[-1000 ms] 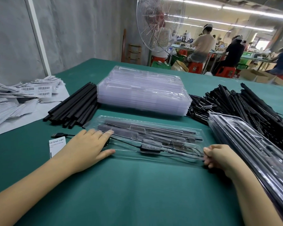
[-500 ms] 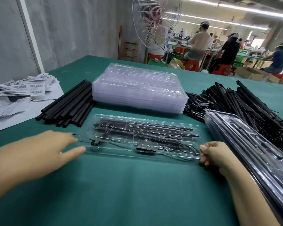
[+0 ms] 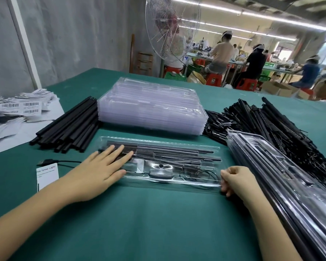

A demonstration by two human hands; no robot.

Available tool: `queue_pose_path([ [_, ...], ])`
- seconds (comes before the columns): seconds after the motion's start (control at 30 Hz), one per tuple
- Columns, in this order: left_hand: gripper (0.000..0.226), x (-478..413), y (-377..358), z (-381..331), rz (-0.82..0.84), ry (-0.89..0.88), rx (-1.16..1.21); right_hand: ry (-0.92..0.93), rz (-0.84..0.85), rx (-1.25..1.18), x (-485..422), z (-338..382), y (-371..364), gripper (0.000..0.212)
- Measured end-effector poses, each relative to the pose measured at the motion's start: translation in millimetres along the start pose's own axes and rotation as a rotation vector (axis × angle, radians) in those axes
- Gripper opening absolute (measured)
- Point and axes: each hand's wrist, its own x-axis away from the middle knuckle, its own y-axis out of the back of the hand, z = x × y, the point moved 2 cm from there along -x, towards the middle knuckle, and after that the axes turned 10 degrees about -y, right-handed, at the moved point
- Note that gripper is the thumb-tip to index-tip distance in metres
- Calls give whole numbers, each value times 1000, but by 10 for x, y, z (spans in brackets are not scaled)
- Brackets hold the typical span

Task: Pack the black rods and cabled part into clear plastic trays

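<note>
Nearest, we found both hands on the clear tray lying across the green table: the left hand lay flat with fingers spread, pressing its left end, while the right hand curled round and pinched its right edge. Inside sat black rods in the far channels and the cabled part nearer us. A USB plug and a white card lay just left. Beyond were loose rods, a stack of empty trays, a heap of cabled parts, and filled trays at right.
</note>
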Motion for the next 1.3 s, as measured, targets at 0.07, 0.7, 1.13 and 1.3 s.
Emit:
queue_pose_path([
  [0.07, 50, -3, 10, -18, -6, 4, 0, -7, -32, 52, 13, 3, 6, 27],
  [0.7, 83, -65, 201, -171, -238, -36, -258, -283, 761, -591, 1094, 379, -738, 34],
  [1.13, 71, -115, 63, -487, -501, 18, -340, -561, 209, -1181, 812, 864, -1123, 13],
  [1.3, 63, -132, 61, -582, -548, 96, -403, -619, 140, -1128, 738, 960, -1113, 24],
])
